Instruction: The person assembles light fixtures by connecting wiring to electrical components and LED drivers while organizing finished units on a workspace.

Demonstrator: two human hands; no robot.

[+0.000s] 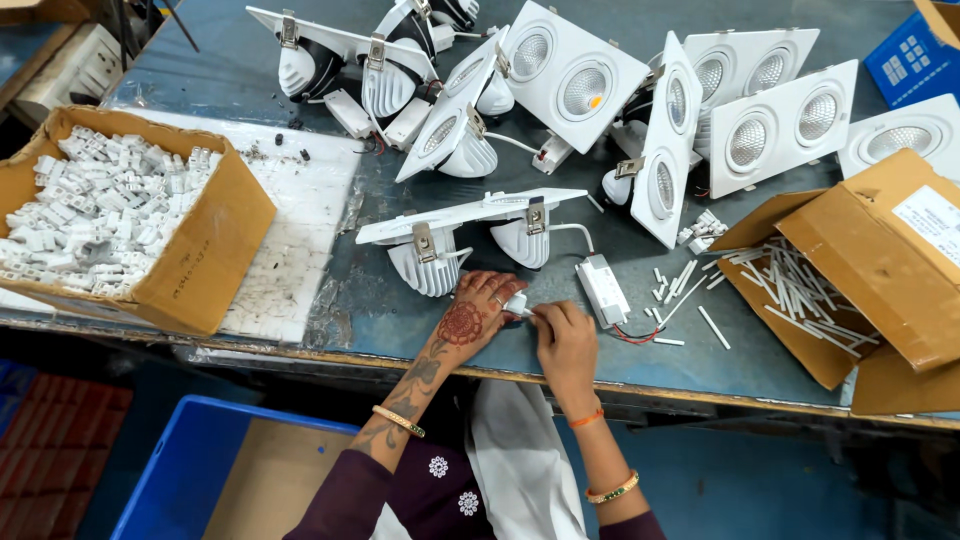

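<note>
The left hand (478, 310) and the right hand (565, 335) meet at the near edge of the workbench (400, 320), fingers of both pinched closed on a small white connector piece (518, 305) held between their tips. Just beyond the right fingertips lies a white driver box (603, 290) with red and black leads (632, 335) trailing toward the right hand. Just past the left fingers sits a twin white downlight fitting (470, 235), face down.

The step in hand looks like wiring work — fitting the connector to a lead. The next move likely calls for a steady pinch and fine alignment at the fingertips, since the piece is tiny. Loose white sleeves (690, 275) lie right of the fingers; a carton of white terminal blocks (100, 210) stands well left.
</note>
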